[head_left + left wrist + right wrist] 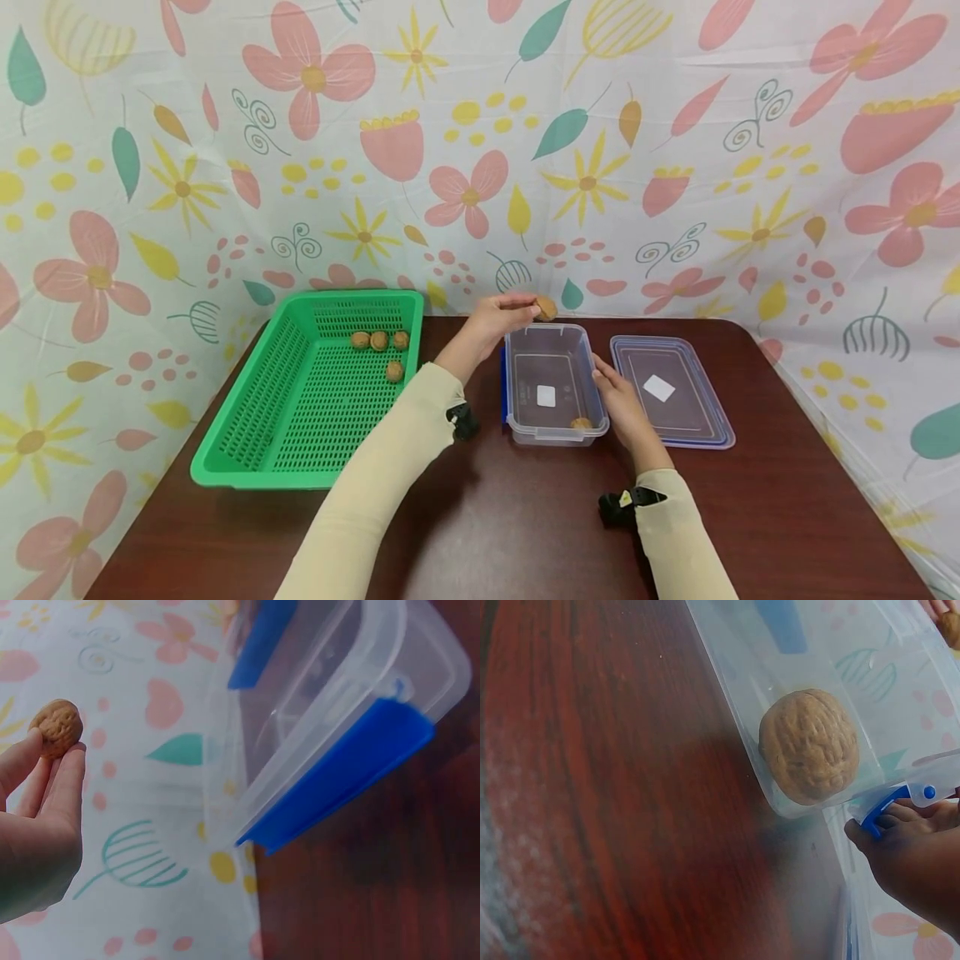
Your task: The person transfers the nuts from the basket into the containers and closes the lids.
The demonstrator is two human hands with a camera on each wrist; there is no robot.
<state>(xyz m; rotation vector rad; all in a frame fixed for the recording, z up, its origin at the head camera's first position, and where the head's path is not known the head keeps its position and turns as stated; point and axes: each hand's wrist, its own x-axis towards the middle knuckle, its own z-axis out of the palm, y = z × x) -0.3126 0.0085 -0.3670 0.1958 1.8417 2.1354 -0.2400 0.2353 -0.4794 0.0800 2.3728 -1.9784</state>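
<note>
No words, brands or numbers can be read anywhere; the white sticker (pixel 546 396) in the clear box (pixel 525 417) and the white sticker on the lid (pixel 658 387) show as blank.

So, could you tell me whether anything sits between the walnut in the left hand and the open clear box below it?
Nothing visible does. The left hand pinches the walnut above the far rim of the clear box, which stands open; its lid lies beside it. The right hand only touches the box's side wall.
</note>
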